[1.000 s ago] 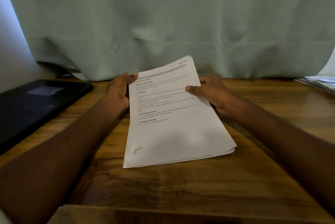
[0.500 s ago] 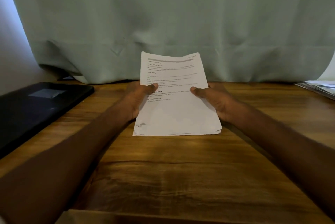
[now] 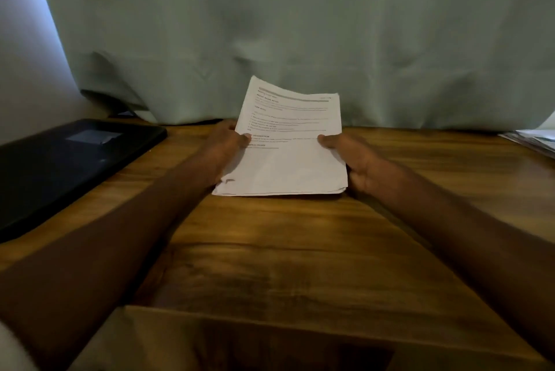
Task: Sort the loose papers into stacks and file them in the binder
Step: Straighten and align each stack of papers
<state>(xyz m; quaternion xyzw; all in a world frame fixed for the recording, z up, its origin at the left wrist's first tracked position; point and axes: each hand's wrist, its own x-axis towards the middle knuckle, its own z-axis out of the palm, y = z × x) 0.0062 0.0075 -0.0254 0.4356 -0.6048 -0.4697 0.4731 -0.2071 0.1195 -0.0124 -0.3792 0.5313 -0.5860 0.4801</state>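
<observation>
A thin sheaf of white printed paper sheets (image 3: 288, 148) stood nearly upright in the middle of the brown wood-grain table (image 3: 270, 250), its bottom edge resting on the tabletop and its top leaning toward the far pale green curtain (image 3: 300, 25). The left hand (image 3: 223, 150) pinched the sheaf's left edge, thumb on the printed face; the right hand (image 3: 357, 160) pinched the right edge the same way, fingers behind the sheets. The likely step was tapping the sheets square. A flat black binder (image 3: 60, 166) lay closed at the far left, well apart from the sheaf, and a second pile of loose papers (image 3: 534, 141) sat at the far right edge. The lower left corner looked dog-eared, and the bottom edges did not line up at the right; a loose grip could let sheets fan out or slide along the table, and hard tapping might crumple that bent corner further.
</observation>
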